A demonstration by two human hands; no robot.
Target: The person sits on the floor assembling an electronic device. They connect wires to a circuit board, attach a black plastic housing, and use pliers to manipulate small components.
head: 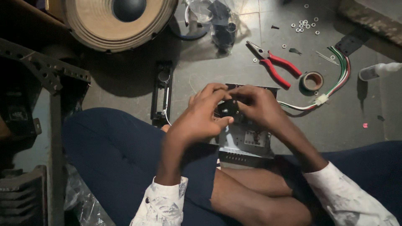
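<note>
A grey metal chassis (pixel 245 144) with a circuit board inside rests on the floor between my legs. My left hand (pixel 201 115) and my right hand (pixel 255 104) meet over its far edge. Both pinch a small dark part (pixel 228 109) fixed to the chassis. My fingers hide most of that part. A bundle of green, red and white wires (pixel 341 73) with a white connector runs from the chassis to the right.
Red-handled pliers (pixel 274 62) and a roll of tape (pixel 313 80) lie beyond the chassis. Several washers (pixel 305 24) are scattered at the back right. A loudspeaker cone (pixel 121 19) sits at the back left, a black strip part (pixel 162 90) left of my hands, a metal frame (pixel 46 71) far left.
</note>
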